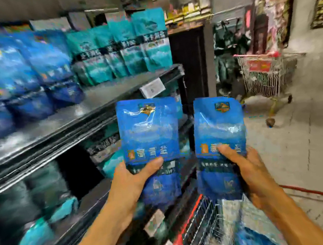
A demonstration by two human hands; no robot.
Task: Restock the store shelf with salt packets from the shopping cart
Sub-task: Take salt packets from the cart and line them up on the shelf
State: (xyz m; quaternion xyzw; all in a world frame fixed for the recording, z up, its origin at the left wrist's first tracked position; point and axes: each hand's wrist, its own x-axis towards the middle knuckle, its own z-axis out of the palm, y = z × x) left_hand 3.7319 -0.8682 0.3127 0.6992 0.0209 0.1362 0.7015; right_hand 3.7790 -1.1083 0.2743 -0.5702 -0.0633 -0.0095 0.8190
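While each hand holds 1 upright packet above the cart (195,240), left hand (133,183) and right hand (244,170) pinch the lower halves (149,128) (218,126); the glossy, soft pouches look dense and slippery, so low grips suit shelf (57,124) placement

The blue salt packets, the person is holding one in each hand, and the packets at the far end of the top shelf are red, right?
Not quite. Each hand does hold a blue salt packet, left hand and right hand, but the head view shows the packets at the far end of the top shelf are teal, not red.
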